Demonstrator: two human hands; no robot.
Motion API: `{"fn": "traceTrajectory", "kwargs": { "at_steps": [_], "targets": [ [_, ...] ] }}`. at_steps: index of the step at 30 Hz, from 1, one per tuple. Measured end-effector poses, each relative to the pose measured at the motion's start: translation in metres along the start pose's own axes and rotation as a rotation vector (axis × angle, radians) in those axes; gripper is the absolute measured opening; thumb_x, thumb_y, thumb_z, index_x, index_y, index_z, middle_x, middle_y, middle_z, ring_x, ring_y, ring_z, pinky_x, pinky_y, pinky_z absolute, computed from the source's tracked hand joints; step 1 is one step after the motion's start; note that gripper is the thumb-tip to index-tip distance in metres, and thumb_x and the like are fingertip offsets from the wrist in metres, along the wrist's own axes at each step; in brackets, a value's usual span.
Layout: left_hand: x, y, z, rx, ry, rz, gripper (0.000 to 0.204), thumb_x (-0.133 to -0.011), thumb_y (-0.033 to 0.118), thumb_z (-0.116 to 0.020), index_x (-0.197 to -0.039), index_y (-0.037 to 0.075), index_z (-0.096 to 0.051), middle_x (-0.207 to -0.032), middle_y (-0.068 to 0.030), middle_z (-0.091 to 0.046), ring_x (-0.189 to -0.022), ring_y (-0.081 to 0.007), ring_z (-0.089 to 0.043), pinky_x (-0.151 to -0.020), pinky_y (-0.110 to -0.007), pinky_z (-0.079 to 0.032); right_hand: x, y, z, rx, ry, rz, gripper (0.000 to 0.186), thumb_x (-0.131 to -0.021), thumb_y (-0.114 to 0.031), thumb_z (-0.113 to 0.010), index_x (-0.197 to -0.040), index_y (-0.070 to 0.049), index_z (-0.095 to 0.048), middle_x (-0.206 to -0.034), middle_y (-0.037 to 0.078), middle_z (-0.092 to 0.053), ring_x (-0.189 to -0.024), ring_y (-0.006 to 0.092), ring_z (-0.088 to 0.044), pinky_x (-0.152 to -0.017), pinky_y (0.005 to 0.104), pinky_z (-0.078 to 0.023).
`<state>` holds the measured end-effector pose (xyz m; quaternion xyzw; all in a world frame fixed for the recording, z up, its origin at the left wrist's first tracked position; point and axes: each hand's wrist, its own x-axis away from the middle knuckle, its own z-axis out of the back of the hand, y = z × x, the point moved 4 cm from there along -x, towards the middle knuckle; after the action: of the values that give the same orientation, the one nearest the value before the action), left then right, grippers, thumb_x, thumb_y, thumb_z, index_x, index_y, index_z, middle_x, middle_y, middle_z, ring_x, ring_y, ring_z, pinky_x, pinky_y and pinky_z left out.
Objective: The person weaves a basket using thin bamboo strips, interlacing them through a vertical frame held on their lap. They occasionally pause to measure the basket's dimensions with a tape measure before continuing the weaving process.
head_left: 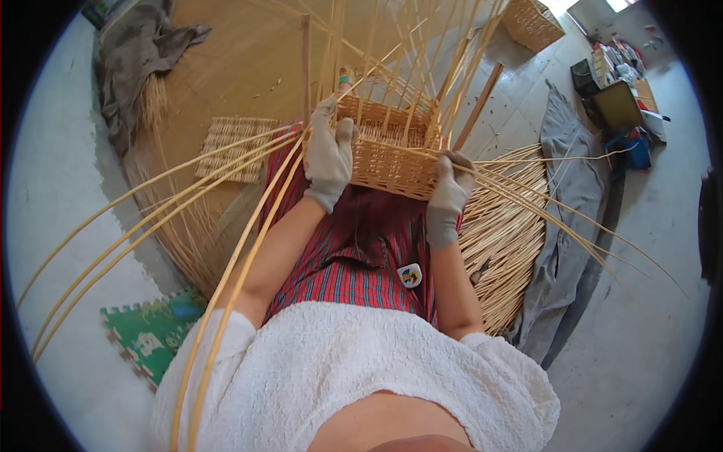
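Observation:
An unfinished woven wicker basket (392,167) rests over my lap, its upright stakes fanning up and away from me. My left hand (329,154), in a light grey glove, grips the left end of the basket, thumb on the near side. A green band shows near that hand's fingertips. At the right near corner, my gloved right hand (450,188) is closed on the basket's edge, its fingers partly hidden. Long loose weaving rods (181,197) run out past my left hand, and others (553,205) stretch out to the right. A wooden stick (479,105) stands at the right corner.
Many cut rods (508,233) lie in a pile at my right beside a grey cloth (572,158). A flat woven panel (239,149) lies on the left. Farther off stand a finished basket (531,24) and a cluttered shelf (621,98). A green foam mat (154,331) lies near left.

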<state>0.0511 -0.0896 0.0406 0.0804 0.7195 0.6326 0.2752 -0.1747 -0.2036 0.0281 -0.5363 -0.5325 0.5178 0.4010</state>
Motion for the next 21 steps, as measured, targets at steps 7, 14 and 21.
{"fn": "traceTrajectory", "kwargs": {
  "at_steps": [7,14,21],
  "targets": [
    [0.013,-0.015,-0.036,-0.466,-0.812,0.549,0.049,-0.106,0.048,-0.045,-0.12,0.003,-0.059,-0.067,-0.0134,-0.068,-0.049,-0.0219,-0.067,-0.049,-0.038,-0.055,-0.02,-0.06,-0.055,0.274,-0.22,0.013,0.035,-0.1,-0.004,-0.057,-0.135,-0.003,-0.052,-0.12,0.015,-0.07,-0.103,0.0255,-0.071,-0.091,0.0374,-0.056],
    [0.012,-0.013,-0.042,-0.543,-0.727,0.646,0.058,-0.107,0.054,-0.037,-0.106,0.003,-0.064,-0.072,-0.0142,-0.068,-0.049,-0.0225,-0.066,-0.052,-0.04,-0.056,-0.043,-0.076,-0.08,0.349,-0.538,0.159,0.045,-0.098,-0.004,-0.05,-0.142,-0.01,-0.051,-0.137,0.015,-0.062,-0.12,0.0339,-0.062,-0.098,0.0387,-0.052],
    [0.017,-0.021,-0.037,-0.326,-0.673,0.637,0.049,-0.107,0.046,-0.045,-0.121,0.001,-0.06,-0.079,-0.0151,-0.07,-0.054,-0.025,-0.07,-0.048,-0.037,-0.059,0.054,-0.018,0.003,0.191,-0.497,-0.094,0.049,-0.104,-0.008,-0.046,-0.153,-0.008,-0.041,-0.142,0.021,-0.056,-0.121,0.029,-0.062,-0.094,0.031,-0.051]
  ]
}}
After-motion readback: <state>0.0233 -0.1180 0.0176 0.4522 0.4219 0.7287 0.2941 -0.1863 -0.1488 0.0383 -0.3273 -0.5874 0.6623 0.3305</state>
